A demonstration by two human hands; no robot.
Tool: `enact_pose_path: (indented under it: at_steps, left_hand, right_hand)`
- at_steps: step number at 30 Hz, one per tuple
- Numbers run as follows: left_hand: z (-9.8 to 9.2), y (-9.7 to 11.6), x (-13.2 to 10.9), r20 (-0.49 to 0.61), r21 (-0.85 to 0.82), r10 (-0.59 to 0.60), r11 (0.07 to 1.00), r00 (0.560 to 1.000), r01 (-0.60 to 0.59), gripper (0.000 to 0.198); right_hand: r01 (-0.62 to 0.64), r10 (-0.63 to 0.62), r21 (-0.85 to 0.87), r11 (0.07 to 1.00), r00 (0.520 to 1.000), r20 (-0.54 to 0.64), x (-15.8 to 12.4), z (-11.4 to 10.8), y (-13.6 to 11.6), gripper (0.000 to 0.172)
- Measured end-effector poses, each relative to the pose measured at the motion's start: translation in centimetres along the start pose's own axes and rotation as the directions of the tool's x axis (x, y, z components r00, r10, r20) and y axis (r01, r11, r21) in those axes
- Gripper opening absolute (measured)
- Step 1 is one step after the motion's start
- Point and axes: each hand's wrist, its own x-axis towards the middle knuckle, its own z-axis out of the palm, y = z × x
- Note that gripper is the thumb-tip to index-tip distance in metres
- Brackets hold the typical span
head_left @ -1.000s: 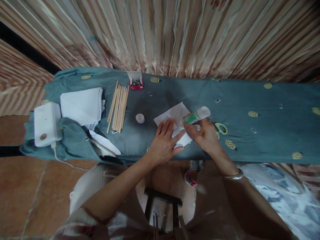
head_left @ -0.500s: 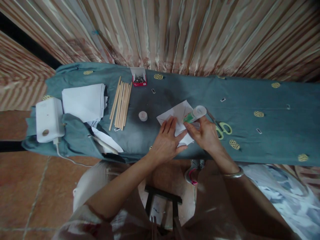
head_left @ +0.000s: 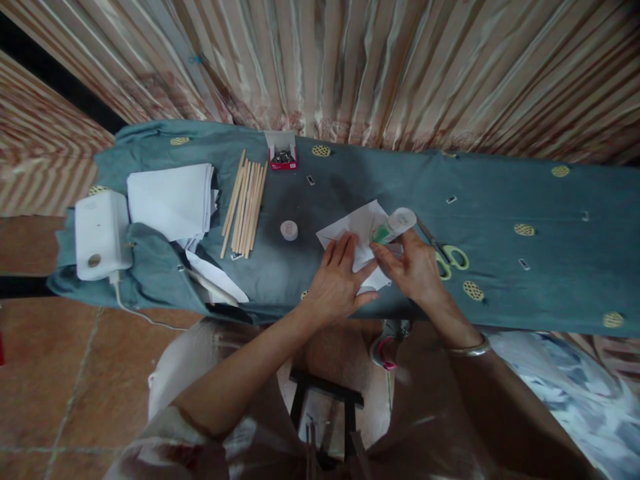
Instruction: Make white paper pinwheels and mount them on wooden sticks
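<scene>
A creased piece of white paper (head_left: pixel 353 220) lies on the green cloth near the front edge. My left hand (head_left: pixel 337 280) rests flat on it, fingers stretched out and pressing it down. In my right hand (head_left: pixel 415 267) is a glue stick (head_left: pixel 395 223), white and green, tilted with its lower end at the paper; the tip itself is hidden. A round white cap (head_left: pixel 289 231) sits to the left of the paper. Just right of my right hand lie scissors (head_left: pixel 453 259) with light green handles, their blades partly behind the hand.
Wooden sticks (head_left: pixel 245 207) lie left of the cap, with a small red box (head_left: pixel 283 160) of metal pieces behind. Farther left are stacked white paper (head_left: pixel 170 200), a folded paper piece (head_left: pixel 220 277) and a white device (head_left: pixel 103 233) with a cable. A curtain (head_left: pixel 350 67) hangs behind.
The whole view has shifted slightly, so things on the cloth appear a little farther right. My hands, the paper and the glue stick keep nearly the same arrangement.
</scene>
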Motion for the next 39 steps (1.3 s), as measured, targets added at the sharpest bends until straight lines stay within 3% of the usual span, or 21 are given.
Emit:
enact_pose_path:
  at_steps: [39]
  left_hand:
    - [0.3, -0.1, 0.1, 0.002, 0.0, 0.003, 1.0, 1.0, -0.003, 0.062]
  right_hand:
    - [0.005, -0.009, 0.048, 0.999, 0.996, 0.085, 0.3, 0.0, -1.3, 0.044]
